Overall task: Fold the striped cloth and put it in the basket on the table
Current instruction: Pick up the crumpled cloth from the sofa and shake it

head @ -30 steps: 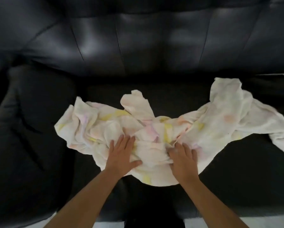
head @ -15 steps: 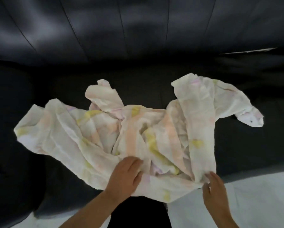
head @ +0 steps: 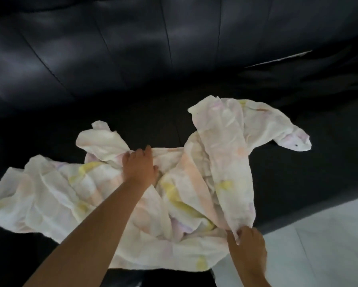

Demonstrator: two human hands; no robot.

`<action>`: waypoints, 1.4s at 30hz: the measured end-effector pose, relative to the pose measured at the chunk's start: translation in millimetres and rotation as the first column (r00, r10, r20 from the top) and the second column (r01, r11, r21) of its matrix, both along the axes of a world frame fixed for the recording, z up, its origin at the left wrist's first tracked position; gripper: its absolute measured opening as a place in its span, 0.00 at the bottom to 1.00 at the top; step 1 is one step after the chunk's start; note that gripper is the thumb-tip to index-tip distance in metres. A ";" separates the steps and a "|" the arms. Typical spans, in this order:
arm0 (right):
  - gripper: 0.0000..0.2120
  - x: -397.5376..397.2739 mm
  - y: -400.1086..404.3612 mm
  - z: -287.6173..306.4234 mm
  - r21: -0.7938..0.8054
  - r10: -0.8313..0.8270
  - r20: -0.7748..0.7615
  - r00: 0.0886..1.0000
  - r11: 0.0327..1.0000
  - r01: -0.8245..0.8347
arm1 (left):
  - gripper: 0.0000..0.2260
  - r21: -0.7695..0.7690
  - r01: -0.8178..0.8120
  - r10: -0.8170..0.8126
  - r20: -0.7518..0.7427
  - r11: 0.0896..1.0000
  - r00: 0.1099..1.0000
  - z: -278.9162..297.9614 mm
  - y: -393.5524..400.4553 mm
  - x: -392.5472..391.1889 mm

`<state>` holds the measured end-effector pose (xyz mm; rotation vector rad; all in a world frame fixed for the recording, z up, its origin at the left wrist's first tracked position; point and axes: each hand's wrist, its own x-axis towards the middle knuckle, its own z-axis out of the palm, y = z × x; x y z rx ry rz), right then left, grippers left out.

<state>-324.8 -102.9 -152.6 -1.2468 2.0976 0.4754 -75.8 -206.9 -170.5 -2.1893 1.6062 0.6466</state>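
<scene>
One striped cloth (head: 186, 189), crumpled on sofa (head: 132, 59). Two hands: left hand (head: 139, 167) outstretched, grip bunching cloth centre; right hand (head: 246, 243) pinching cloth's near edge.

A home living room is indicated. The view is filled by a black leather sofa (head: 174, 59) with stitched back panels and a deep seat, and pale tiled floor (head: 319, 235) is seen just beside its front edge.
</scene>
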 end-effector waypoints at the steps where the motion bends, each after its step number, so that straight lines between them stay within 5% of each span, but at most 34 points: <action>1: 0.11 1.2 7.7 0.6 0.047 -0.033 0.045 0.998 0.998 0.031 | 0.22 0.051 0.028 -0.030 0.027 0.998 0.999 2.3 1.1 -0.1; 5: 0.16 16.0 26.5 -15.4 0.246 -0.279 0.139 0.950 0.939 0.240 | 0.12 0.051 0.094 -0.091 -0.044 0.994 0.995 14.9 30.2 -4.4; 7: 0.15 19.3 26.8 -25.4 0.273 -0.493 0.155 0.856 0.854 0.443 | 0.12 0.036 -0.271 0.267 -0.339 0.962 0.902 24.7 48.9 2.1; 8: 0.13 20.4 21.9 -28.6 0.249 -0.537 0.192 0.821 0.836 0.488 | 0.13 0.102 -0.548 0.521 -0.494 0.830 0.696 32.0 54.9 7.8; 9: 0.10 20.4 14.3 -27.7 0.218 -0.553 0.231 0.801 0.831 0.511 | 0.14 0.209 -0.762 0.689 -0.613 0.613 0.386 42.6 58.6 14.7; 11: 0.07 19.4 -9.7 -16.1 0.107 -0.515 0.359 0.779 0.851 0.514 | 0.12 0.351 -0.911 0.656 -0.744 0.216 -0.132 71.0 57.9 35.1; 12: 0.09 17.8 -23.5 -8.2 0.045 -0.451 0.387 0.804 0.881 0.472 | 0.10 0.387 -0.917 0.535 -0.797 0.095 -0.281 86.6 54.6 44.7; 14: 0.13 22.8 -46.8 11.5 -0.001 -0.291 0.377 0.879 0.949 0.315 | 0.12 0.294 -0.954 0.380 -0.889 0.051 -0.254 119.7 47.5 63.9; 16: 0.16 27.2 -53.9 16.1 0.113 -0.138 0.323 0.936 0.988 0.107 | 0.12 0.115 -0.983 0.370 -0.928 0.142 -0.055 136.0 43.5 73.7; 18: 0.20 30.5 -40.2 5.3 0.265 -0.012 0.273 0.962 0.962 -0.063 | 0.05 -0.132 -0.911 0.505 -0.796 0.391 0.333 134.8 51.5 70.4; 20: 0.26 34.6 -19.2 -6.4 0.329 -0.052 0.225 0.973 0.944 -0.026 | 0.07 -0.073 -0.801 0.613 -0.603 0.595 0.510 110.3 77.1 61.7; 22: 0.30 38.6 -6.6 -18.3 0.319 -0.294 0.193 0.936 0.921 0.224 | 0.19 0.209 -0.718 0.704 -0.499 0.664 0.506 85.8 107.4 45.8; 24: 0.26 44.3 1.9 -26.6 0.304 -0.574 0.213 0.791 0.808 0.505 | 0.23 0.397 -0.653 0.752 -0.482 0.645 0.450 68.8 128.6 39.1; 25: 0.22 47.3 2.5 -29.0 0.284 -0.632 0.222 0.743 0.771 0.570 | 0.23 0.462 -0.639 0.776 -0.498 0.615 0.387 63.2 134.2 39.3; 28: 0.18 48.3 7.2 -34.2 0.199 -0.579 0.191 0.792 0.813 0.547 | 0.21 0.603 -0.607 0.824 -0.544 0.517 0.161 58.4 138.1 35.1; 31: 0.15 49.7 12.3 -28.6 0.147 -0.630 0.229 0.742 0.776 0.613 | 0.11 0.558 -0.700 0.784 -0.621 0.446 0.004 62.5 128.7 29.4; 34: 0.08 57.6 0.9 11.9 0.073 -0.579 0.461 0.672 0.780 0.622 | 0.15 0.398 -0.837 0.680 -0.732 0.375 -0.043 82.5 114.1 31.9; 39: 0.15 46.1 -71.9 128.1 0.280 -0.488 0.870 0.069 0.605 0.745 | 0.08 0.285 -0.916 0.344 -0.921 0.282 -0.181 156.9 73.8 47.0; 42: 0.14 45.8 -116.0 193.7 0.381 -0.487 0.869 -0.087 0.548 0.745 | 0.10 0.247 -0.927 0.189 -0.962 0.281 -0.198 220.0 46.5 54.4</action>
